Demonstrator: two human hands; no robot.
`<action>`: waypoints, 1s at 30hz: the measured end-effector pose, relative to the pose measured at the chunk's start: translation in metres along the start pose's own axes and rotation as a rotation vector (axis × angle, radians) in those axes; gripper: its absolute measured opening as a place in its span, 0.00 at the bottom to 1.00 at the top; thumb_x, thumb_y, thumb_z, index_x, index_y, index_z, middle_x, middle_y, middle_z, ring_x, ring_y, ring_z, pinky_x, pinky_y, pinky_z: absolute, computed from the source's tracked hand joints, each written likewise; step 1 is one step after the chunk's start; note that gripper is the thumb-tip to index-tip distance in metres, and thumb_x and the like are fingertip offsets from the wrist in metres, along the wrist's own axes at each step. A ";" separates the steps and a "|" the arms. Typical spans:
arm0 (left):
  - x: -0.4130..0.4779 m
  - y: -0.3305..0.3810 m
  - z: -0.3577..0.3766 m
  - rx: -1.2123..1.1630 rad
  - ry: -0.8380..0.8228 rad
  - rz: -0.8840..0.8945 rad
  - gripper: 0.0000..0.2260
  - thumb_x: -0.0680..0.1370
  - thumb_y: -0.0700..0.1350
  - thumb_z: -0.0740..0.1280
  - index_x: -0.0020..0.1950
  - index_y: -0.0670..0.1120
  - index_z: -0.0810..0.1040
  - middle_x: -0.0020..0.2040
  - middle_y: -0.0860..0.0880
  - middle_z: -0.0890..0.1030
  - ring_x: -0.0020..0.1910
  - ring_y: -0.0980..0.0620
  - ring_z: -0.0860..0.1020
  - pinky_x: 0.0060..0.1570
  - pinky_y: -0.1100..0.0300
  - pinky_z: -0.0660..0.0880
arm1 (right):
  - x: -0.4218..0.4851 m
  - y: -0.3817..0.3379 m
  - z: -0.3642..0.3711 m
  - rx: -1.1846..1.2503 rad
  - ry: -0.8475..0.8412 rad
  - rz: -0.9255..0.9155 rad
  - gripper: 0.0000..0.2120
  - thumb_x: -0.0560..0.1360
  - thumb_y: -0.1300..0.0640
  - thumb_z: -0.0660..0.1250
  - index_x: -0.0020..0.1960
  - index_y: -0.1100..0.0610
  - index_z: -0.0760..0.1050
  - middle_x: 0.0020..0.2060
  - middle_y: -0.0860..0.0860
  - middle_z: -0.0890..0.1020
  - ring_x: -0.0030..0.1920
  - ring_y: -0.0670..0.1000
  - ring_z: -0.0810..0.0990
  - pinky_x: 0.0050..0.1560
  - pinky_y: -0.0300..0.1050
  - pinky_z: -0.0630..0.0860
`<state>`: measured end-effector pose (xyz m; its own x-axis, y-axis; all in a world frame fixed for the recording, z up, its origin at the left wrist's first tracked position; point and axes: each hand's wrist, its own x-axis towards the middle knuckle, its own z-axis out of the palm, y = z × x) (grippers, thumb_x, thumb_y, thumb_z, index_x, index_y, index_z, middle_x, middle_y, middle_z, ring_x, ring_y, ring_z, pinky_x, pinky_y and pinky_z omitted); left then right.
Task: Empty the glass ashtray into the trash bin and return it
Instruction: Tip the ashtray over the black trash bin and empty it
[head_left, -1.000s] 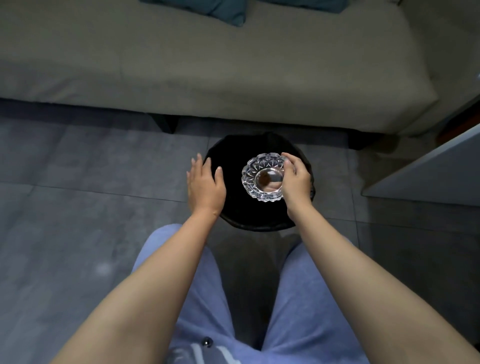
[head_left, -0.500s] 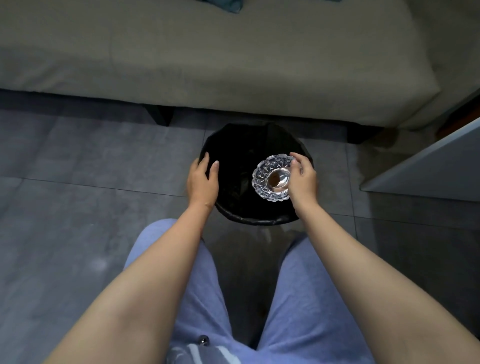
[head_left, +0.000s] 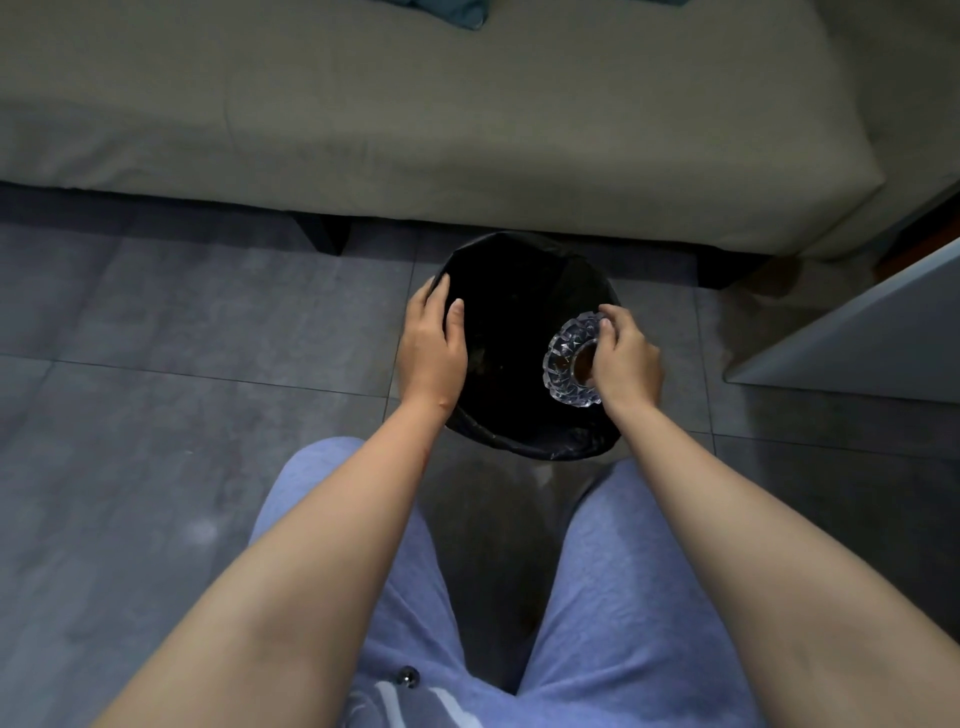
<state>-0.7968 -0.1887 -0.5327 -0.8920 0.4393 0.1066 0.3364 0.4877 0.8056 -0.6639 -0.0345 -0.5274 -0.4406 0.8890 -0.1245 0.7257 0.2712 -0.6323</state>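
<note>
The glass ashtray (head_left: 571, 361), round with a scalloped cut-crystal rim and brown residue in its well, is tilted over the right side of the trash bin (head_left: 524, 441), a round bin lined with glossy black plastic. The right hand (head_left: 626, 358) pinches its rim between thumb and fingers. The left hand (head_left: 432, 345) grips the bin's left edge, fingers curled over it. Grey floor tiles (head_left: 208, 322) lie open to the left; a beige fabric sofa (head_left: 415, 114) stands just behind.
</note>
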 end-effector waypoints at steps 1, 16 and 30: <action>-0.001 0.001 0.000 0.005 0.003 0.010 0.19 0.84 0.47 0.57 0.75 0.45 0.69 0.75 0.45 0.69 0.73 0.49 0.69 0.64 0.67 0.62 | 0.001 0.001 -0.001 -0.045 0.000 -0.022 0.17 0.83 0.51 0.53 0.68 0.49 0.73 0.57 0.59 0.83 0.57 0.63 0.80 0.54 0.52 0.75; -0.008 0.006 0.005 0.025 -0.010 0.060 0.19 0.84 0.48 0.56 0.76 0.46 0.68 0.76 0.46 0.68 0.72 0.49 0.70 0.62 0.63 0.67 | 0.006 -0.019 -0.011 -0.150 0.041 -0.268 0.17 0.84 0.53 0.54 0.69 0.52 0.72 0.57 0.59 0.84 0.57 0.64 0.81 0.51 0.53 0.74; -0.012 0.003 -0.002 0.035 -0.027 0.045 0.20 0.85 0.48 0.55 0.77 0.47 0.64 0.77 0.46 0.66 0.72 0.48 0.70 0.65 0.55 0.71 | 0.000 -0.010 0.001 -0.284 -0.106 -0.165 0.18 0.84 0.53 0.51 0.70 0.54 0.71 0.52 0.63 0.84 0.54 0.66 0.81 0.52 0.54 0.75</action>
<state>-0.7861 -0.1938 -0.5303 -0.8674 0.4813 0.1260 0.3867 0.4930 0.7793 -0.6718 -0.0376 -0.5216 -0.6061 0.7853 -0.1267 0.7517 0.5133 -0.4141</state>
